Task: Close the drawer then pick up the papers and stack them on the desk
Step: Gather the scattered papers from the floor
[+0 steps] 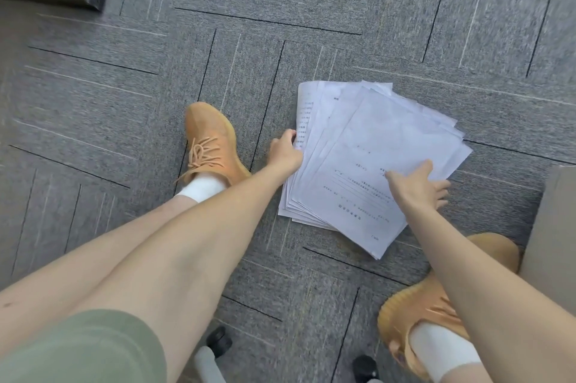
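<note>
Papers (371, 164) fanned loosely on grey carpet (124, 86), between two orange shoes. Left hand (285, 153) pinching left edge of papers, fingers curled round it. Right hand (416, 186) flat on top sheet, fingers spread, gripping nothing. Chair wheels (218, 340) at bottom edge.

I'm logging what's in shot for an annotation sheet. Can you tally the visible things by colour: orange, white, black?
Orange: 2, the left shoe and right shoe
White: 3, the left sock, right sock and the fanned pile of papers, whose sheets are too overlapped to count
Black: 2, chair casters and
Total: 7
</note>
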The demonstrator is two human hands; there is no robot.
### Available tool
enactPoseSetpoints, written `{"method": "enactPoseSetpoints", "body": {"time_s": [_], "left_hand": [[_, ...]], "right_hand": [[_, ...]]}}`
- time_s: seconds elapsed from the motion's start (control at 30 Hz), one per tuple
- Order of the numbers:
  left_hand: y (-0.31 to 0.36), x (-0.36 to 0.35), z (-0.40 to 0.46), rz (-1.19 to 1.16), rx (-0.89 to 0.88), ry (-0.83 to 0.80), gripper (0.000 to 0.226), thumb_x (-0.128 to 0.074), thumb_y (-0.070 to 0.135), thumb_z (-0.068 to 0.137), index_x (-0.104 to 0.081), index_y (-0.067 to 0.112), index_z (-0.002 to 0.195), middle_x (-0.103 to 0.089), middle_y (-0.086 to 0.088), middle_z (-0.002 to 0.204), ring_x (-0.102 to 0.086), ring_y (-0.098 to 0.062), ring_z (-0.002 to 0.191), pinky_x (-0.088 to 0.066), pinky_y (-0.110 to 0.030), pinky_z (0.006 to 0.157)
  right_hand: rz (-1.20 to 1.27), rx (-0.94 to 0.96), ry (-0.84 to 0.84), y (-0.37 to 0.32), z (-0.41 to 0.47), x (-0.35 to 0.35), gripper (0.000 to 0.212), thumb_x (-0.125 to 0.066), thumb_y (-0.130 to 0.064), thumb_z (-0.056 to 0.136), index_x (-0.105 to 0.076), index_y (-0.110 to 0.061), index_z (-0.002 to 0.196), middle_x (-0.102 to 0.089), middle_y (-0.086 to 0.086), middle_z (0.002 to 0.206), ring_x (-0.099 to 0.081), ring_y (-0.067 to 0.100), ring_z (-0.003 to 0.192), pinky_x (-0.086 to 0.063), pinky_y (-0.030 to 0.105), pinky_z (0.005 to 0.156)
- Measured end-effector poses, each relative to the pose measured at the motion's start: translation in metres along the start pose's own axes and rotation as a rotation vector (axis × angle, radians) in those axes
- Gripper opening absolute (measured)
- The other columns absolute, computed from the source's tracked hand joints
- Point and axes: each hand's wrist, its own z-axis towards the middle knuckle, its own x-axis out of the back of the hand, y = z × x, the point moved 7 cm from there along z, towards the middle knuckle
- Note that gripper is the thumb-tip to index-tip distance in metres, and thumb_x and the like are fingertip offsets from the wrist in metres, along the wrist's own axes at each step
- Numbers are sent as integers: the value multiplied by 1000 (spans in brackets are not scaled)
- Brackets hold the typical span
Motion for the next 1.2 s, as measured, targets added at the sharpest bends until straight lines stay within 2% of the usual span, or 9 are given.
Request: {"method": "enactPoseSetpoints", "body": {"time_s": [0.1, 0.2, 0.43, 0.57, 0.67, 0.8, 0.9, 1.1, 1.2], "left_hand": [[3, -11, 1, 22, -39, -43, 44, -53, 25, 81, -55, 28, 124, -58, -12, 117, -62, -31, 100, -52, -38, 88], [11, -17, -1, 63, -71, -35, 47, -52, 18, 86, -53, 28, 131, -52, -13, 120, -58, -33, 101, -47, -33, 89], [8, -18, 2, 51, -70, -6, 51, -55, 11, 81, -53, 31, 128, -60, -11, 116, -62, -30, 96, -53, -37, 85], [6, -18, -1, -79, -4, -15, 44, -61, 10, 80, -51, 23, 121, -66, -4, 112, -63, -26, 97, -52, -33, 80], [3, -23, -6, -170, 110, -53, 38, -54, 7, 81, -45, 19, 116, -66, -7, 115, -62, -27, 100, -53, -35, 81], [8, -34, -10, -67, 155, -71, 66, -50, 12, 83, -23, 18, 144, -45, -12, 141, -42, -32, 128, -43, -39, 97], [13, -36, -14, 80, 165, -8, 74, -51, 9, 79, -22, 17, 146, -23, -17, 148, -26, -35, 132, -40, -43, 99], [16, -38, -19, -43, 186, -9, 71, -55, 6, 83, -21, 17, 145, -31, -16, 144, -49, -32, 112, -44, -34, 78], [12, -33, -19, -104, 184, 3, 63, -55, 6, 82, -28, 15, 138, -45, -14, 136, -54, -32, 112, -43, -33, 78]], "right_hand": [[-32, 95, -31, -3, -6, -4, 89, -59, -45, 91, -10, -20, 161, 11, 36, 163, 5, 53, 152, 0, 56, 125], [-11, 153, -25, -2, -9, -4, 84, -59, -42, 92, -16, -21, 160, 11, 29, 166, 8, 53, 152, 0, 56, 125], [69, 237, 66, 7, -14, 1, 82, -62, -32, 91, -22, -20, 160, -11, 8, 171, 0, 45, 155, -1, 53, 127], [177, 247, 107, 10, -15, 4, 84, -65, -35, 88, -24, -20, 160, -27, 3, 167, -13, 31, 155, -17, 50, 125], [221, 254, 98, 8, -12, 7, 82, -65, -33, 89, -25, -18, 160, -36, 2, 163, -17, 30, 152, -23, 47, 121], [186, 257, 87, 7, -11, 9, 83, -65, -35, 87, -26, -21, 159, -42, 4, 160, -24, 33, 148, -28, 54, 119], [202, 270, 61, 2, -13, 5, 83, -66, -32, 87, -26, -21, 159, -39, 3, 162, -27, 33, 148, -27, 53, 119], [268, 252, 47, -1, -15, 0, 82, -66, -33, 87, -27, -22, 159, -34, -3, 164, -26, 32, 149, -26, 55, 120], [312, 235, 22, 1, -12, 0, 85, -67, -34, 87, -26, -24, 160, -33, -4, 165, -26, 30, 152, -25, 55, 121]]}}
